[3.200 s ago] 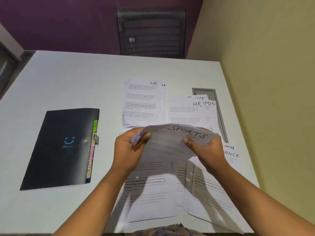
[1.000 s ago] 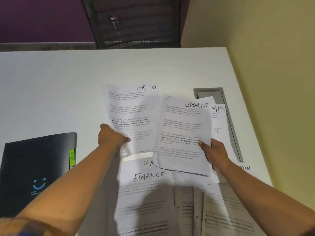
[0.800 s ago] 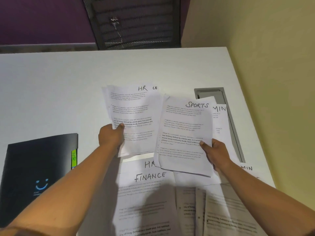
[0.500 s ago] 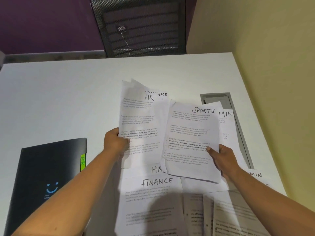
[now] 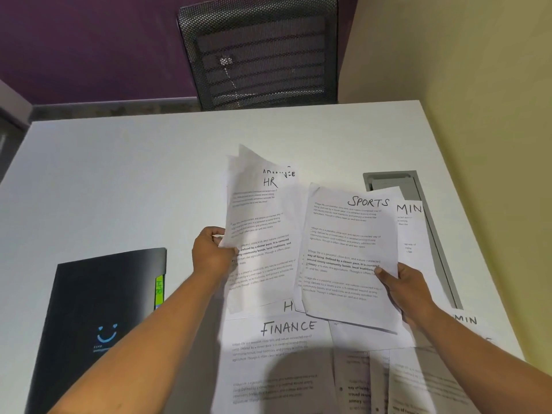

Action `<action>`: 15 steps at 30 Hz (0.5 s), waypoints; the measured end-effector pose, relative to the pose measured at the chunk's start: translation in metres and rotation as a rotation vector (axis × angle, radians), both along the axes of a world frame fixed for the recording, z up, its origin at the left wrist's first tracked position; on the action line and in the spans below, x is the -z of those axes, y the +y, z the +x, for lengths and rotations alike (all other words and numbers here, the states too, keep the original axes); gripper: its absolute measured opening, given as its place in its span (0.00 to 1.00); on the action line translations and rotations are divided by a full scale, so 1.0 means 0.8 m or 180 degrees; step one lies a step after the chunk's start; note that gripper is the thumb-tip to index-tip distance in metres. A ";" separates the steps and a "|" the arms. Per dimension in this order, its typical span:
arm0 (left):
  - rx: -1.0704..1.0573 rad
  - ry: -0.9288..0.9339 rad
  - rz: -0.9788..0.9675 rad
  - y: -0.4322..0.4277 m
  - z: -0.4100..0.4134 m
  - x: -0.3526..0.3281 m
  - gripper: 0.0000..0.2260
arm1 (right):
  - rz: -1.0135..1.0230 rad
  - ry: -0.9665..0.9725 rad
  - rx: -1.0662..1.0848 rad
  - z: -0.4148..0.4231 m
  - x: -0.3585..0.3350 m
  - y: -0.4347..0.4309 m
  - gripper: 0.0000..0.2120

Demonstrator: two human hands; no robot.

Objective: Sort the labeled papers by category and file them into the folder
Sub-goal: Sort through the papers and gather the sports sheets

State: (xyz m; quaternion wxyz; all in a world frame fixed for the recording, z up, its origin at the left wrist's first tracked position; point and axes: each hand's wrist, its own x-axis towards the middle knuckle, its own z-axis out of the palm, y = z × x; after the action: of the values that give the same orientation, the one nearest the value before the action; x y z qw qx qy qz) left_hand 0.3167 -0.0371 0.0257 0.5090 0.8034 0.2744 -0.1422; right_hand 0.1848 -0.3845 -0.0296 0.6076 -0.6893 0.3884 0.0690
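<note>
Paper like this is light, thin and floppy, so it answers to wherever you pinch it. Your left hand [image 5: 212, 255] holds the HR sheets [image 5: 260, 234] with fingers curled round their left edge, about midway down. Above that pinch the top corners fan apart and curl, which suggests more than one leaf in the hold. Your right hand [image 5: 409, 291] grips the SPORTS sheet [image 5: 349, 258] at its lower right edge, thumb on the printed face. The page stretches up and left of that grip, raised off the table [image 5: 119, 174]. The FINANCE sheet [image 5: 277, 354] lies flat below and between your two wrists. The folder [image 5: 98, 309] lies closed, well to the left of your left hand, its green HR tab [image 5: 159, 289] on the side nearest that hand. A one-edge pinch will likely let the far corners droop and the leaves slide. Fingers spread beneath the middle of a long edge should keep them together. Creasing is the risk, not weight.
</note>
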 end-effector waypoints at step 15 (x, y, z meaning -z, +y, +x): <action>0.0233 0.0286 0.1563 -0.003 -0.006 0.012 0.35 | 0.0031 -0.0062 0.0049 0.001 -0.001 0.004 0.11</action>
State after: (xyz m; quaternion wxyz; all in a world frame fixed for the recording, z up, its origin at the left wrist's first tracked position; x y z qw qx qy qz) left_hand 0.3121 -0.0393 0.0160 0.2804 0.9052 0.2937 -0.1252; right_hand 0.1856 -0.3815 -0.0290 0.6152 -0.6840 0.3874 0.0594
